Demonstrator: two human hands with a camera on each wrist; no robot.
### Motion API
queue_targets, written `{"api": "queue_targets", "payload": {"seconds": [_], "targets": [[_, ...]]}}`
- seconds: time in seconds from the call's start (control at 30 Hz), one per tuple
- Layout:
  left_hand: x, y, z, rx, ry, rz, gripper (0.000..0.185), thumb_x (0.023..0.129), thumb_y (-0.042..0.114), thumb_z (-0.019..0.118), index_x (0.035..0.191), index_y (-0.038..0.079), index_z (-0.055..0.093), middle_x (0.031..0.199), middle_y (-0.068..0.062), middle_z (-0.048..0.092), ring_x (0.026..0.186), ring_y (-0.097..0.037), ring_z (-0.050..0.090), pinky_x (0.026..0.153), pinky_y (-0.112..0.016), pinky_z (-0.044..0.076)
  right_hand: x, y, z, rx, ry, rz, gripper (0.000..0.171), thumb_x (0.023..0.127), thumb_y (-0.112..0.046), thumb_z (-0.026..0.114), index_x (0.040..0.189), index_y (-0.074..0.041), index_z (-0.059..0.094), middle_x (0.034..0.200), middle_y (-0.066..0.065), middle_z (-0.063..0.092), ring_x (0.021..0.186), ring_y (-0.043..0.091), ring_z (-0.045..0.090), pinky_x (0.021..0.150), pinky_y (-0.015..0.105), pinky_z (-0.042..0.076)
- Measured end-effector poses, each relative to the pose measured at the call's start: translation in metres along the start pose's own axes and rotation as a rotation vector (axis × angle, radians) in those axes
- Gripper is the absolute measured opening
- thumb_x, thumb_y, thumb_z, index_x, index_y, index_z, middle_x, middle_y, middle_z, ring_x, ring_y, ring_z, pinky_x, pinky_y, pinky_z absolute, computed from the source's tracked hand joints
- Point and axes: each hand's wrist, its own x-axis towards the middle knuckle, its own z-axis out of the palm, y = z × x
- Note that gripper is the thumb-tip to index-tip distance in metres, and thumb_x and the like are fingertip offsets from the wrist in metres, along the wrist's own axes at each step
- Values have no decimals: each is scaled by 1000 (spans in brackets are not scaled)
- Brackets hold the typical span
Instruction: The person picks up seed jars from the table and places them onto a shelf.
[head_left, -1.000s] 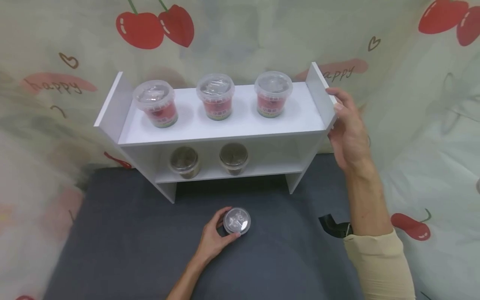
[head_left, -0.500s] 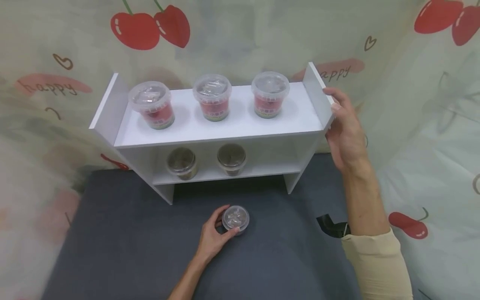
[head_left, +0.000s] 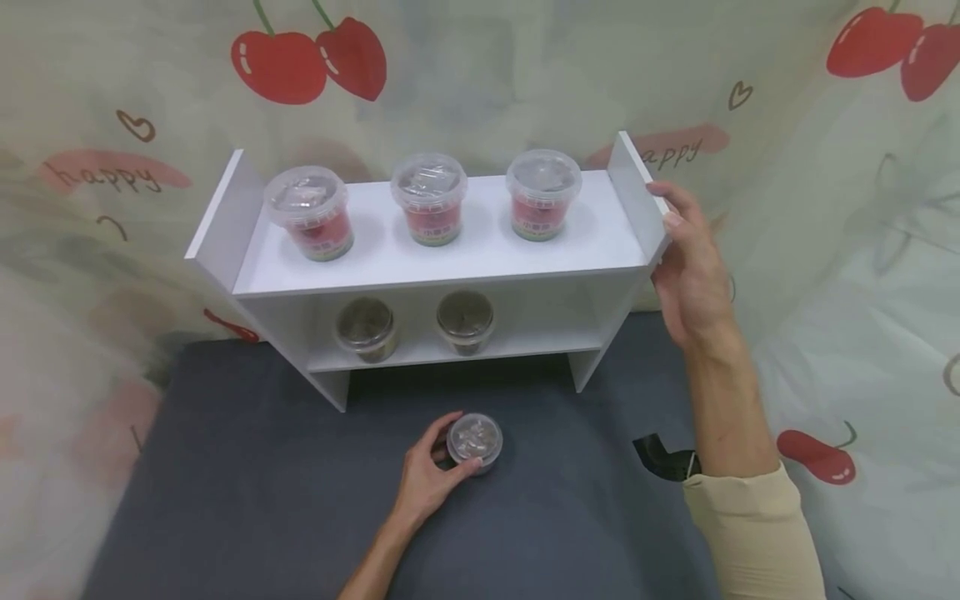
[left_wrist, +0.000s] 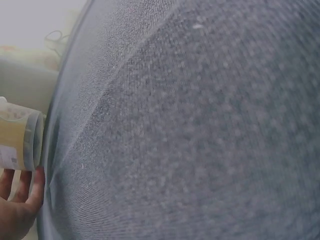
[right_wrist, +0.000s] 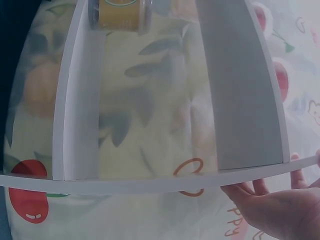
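Note:
A clear plastic cup with a lid [head_left: 475,437] stands on the dark grey cloth in front of the shelf. My left hand [head_left: 429,479] curls its thumb and fingers round the cup from the left. In the left wrist view that cup [left_wrist: 17,135] shows a yellow label, with the left hand's fingers [left_wrist: 21,187] against it. My right hand [head_left: 693,267] grips the right side panel of the white two-tier shelf [head_left: 442,271] near its upper end. The right wrist view has the right hand [right_wrist: 285,207] at the panel's edge [right_wrist: 140,187], fingertips partly hidden behind it.
Three lidded cups with red labels, left [head_left: 318,225], middle [head_left: 432,208] and right [head_left: 542,204], stand on the top tier. Two more cups, left [head_left: 367,329] and right [head_left: 465,321], occupy the lower tier. A cherry-printed curtain [head_left: 465,75] hangs behind.

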Motion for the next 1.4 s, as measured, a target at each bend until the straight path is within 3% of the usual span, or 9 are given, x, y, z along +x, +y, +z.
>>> {"api": "queue_targets", "payload": {"seconds": [0.13,0.33,0.57,0.77,1.0,1.2,1.4], "targets": [[-1,4,-3,-5,-6,-12,74,71,23,91,137,28,57,120,-5,66,94,-22,69,78,-34,56,-1,1,1,-2,-3,3,37,98,-28,49,132,-16,53,138,13,43,122,29,41,94,45,32],[-1,14,-5,-27,0,0,75,71,15,91,138,20,57,123,-12,66,97,-29,68,79,-44,56,-1,2,0,-12,-5,9,38,98,-28,49,133,-16,52,141,11,39,125,29,38,96,45,30],[-4,44,-8,-43,-21,14,74,72,3,87,138,2,55,125,-23,63,98,-38,67,78,-58,53,-1,2,1,-28,-13,14,38,98,-29,48,134,-16,51,144,10,36,127,30,36,97,46,29],[-4,66,-11,-66,-37,30,72,71,2,87,137,0,57,127,-20,64,101,-36,68,83,-54,53,-1,4,0,-35,-7,18,38,98,-29,48,134,-17,52,144,9,37,127,30,36,97,46,29],[0,77,-12,-65,-47,131,72,71,2,88,135,-1,58,125,-16,63,110,-26,64,91,-45,52,-1,4,1,-34,0,11,38,97,-30,48,134,-17,52,145,9,36,128,30,35,97,46,29],[4,92,-13,-88,-69,176,70,71,0,87,135,-2,58,124,-17,64,108,-32,64,91,-38,53,-1,5,2,-28,4,8,40,97,-31,48,134,-17,51,145,10,36,127,30,36,97,46,30],[9,108,-13,-100,-94,209,70,71,1,87,135,0,58,125,-16,64,110,-30,63,92,-42,53,-1,3,3,-22,17,3,40,97,-31,48,134,-17,51,144,10,36,126,29,37,96,45,30]]}}
